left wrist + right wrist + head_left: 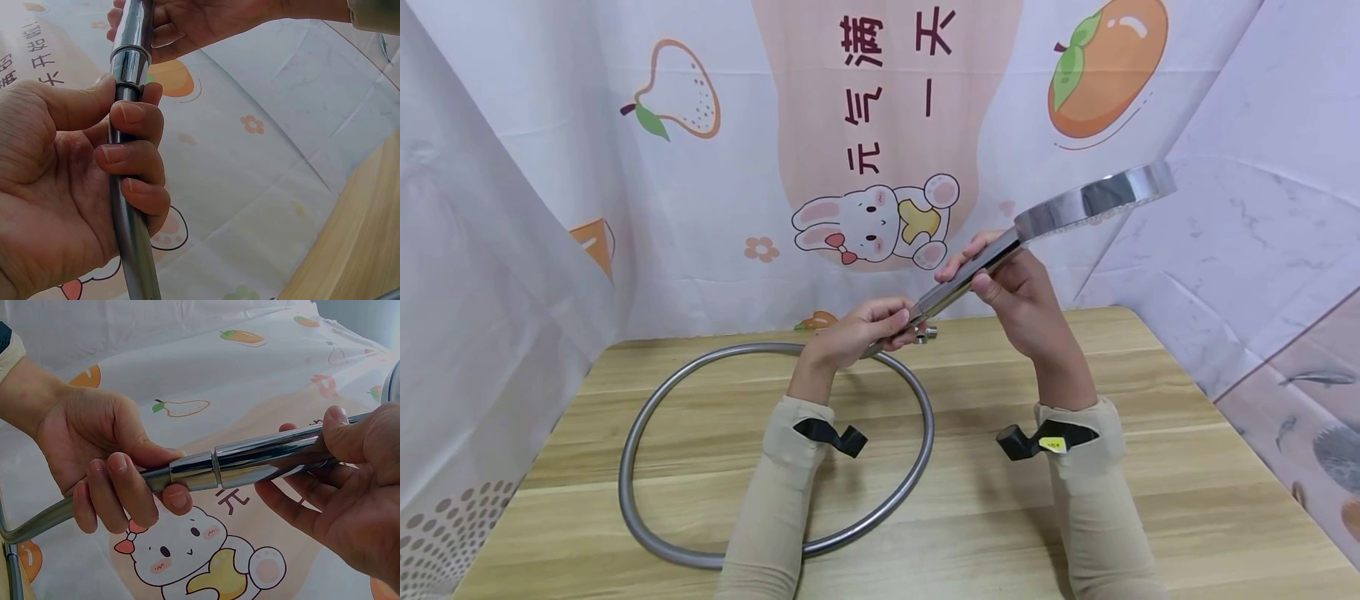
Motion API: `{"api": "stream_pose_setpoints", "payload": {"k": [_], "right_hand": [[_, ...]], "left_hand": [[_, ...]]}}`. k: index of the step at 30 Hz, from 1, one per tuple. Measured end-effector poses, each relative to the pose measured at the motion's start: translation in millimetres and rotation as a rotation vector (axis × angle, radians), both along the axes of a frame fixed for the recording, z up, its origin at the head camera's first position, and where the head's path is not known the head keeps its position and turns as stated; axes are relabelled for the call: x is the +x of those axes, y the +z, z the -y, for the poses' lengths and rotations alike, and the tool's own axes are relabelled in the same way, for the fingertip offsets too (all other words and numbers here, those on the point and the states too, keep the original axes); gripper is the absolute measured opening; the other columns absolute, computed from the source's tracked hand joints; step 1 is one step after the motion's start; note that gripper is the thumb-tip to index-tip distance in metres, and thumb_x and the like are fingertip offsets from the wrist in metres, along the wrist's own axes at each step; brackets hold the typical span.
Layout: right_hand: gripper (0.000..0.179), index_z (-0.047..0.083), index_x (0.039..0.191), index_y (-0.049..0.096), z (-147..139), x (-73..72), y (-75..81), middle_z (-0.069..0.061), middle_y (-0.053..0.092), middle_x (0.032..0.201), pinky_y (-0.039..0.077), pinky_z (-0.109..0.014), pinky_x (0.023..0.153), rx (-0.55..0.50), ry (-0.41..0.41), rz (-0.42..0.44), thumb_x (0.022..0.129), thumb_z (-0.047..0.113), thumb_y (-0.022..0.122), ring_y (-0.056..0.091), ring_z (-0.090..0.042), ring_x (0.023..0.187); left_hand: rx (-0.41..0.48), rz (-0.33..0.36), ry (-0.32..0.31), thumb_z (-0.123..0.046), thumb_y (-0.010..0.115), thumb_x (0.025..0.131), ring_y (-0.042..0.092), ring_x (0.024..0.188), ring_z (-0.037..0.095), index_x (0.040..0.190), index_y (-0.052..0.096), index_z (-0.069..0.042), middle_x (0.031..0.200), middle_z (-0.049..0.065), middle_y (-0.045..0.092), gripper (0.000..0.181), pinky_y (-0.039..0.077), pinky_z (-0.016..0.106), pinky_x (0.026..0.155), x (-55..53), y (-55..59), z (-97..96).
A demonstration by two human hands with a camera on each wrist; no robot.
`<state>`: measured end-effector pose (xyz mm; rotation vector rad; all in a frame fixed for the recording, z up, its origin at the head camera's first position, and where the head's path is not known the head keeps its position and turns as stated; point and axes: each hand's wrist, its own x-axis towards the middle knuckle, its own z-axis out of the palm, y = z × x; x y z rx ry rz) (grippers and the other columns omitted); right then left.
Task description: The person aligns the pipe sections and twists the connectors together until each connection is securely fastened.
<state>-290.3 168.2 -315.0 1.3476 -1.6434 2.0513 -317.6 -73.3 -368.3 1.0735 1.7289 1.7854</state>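
A chrome shower head (1093, 204) is raised above the table, its round face up to the right and its handle (275, 456) slanting down left. My right hand (1018, 300) grips that handle between thumb and fingers. Curled round the end of a grey shower hose (134, 250) is my left hand (865, 329), its thumb and forefinger at the chrome hose nut (192, 471). The nut meets the handle's lower end, with a thin seam showing between them. From the left hand the hose drops to the table and lies there in a wide loop.
The wooden table (985, 517) carries a small chrome fitting (927, 334) near its back edge, just beyond the left hand. Printed curtains (700, 208) hang close behind and at both sides. Black camera mounts sit on both sleeved wrists.
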Motion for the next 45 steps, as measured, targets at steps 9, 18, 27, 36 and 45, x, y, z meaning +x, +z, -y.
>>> {"api": "stream_pose_setpoints", "payload": {"k": [9,18,27,36,45], "right_hand": [[0.028,-0.003,0.120,0.054,0.9,-1.1,-1.3,-0.013,0.072,0.107,0.055,-0.034,0.097,-0.011,-0.002,0.000,0.099,0.015,0.061,0.069,-0.024,0.106],[0.028,-0.002,0.119,0.055,1.8,-2.3,-3.0,-0.013,0.073,0.106,0.056,-0.035,0.097,-0.028,0.010,0.019,0.098,0.015,0.062,0.071,-0.024,0.106],[0.027,-0.002,0.120,0.055,1.9,-2.1,-3.1,-0.014,0.073,0.106,0.056,-0.034,0.096,-0.025,0.023,0.011,0.099,0.014,0.061,0.072,-0.026,0.107],[0.028,-0.003,0.119,0.054,2.3,-1.8,-2.4,-0.013,0.073,0.107,0.055,-0.034,0.098,-0.009,0.010,0.001,0.098,0.013,0.062,0.072,-0.025,0.107],[0.028,-0.003,0.119,0.054,3.6,-1.4,-2.1,-0.014,0.073,0.106,0.056,-0.033,0.095,0.002,0.003,-0.003,0.098,0.014,0.063,0.072,-0.025,0.106]], "left_hand": [[0.010,-0.008,-0.002,-0.003,0.036,0.109,0.041,0.066,0.013,0.107,0.054,0.002,0.076,0.003,0.049,0.019,0.035,0.023,0.063,-2.1,-1.1,-0.3],[-0.006,0.006,-0.043,-0.018,0.030,0.112,0.037,0.068,0.016,0.127,0.054,0.022,0.076,0.004,0.044,0.049,0.031,0.025,0.068,-0.6,2.4,0.2],[0.017,0.002,-0.019,-0.026,0.044,0.109,0.045,0.071,0.015,0.112,0.051,0.016,0.076,0.003,0.049,0.043,0.037,0.025,0.069,-0.8,0.1,1.0],[-0.009,-0.007,0.008,-0.003,0.042,0.106,0.045,0.069,0.016,0.115,0.047,0.009,0.077,0.000,0.056,0.016,0.039,0.027,0.068,-1.1,-0.2,2.5],[0.006,0.023,-0.014,-0.017,0.028,0.112,0.044,0.072,0.017,0.124,0.045,0.011,0.082,0.006,0.051,0.035,0.038,0.026,0.069,0.3,1.5,2.4]]}}
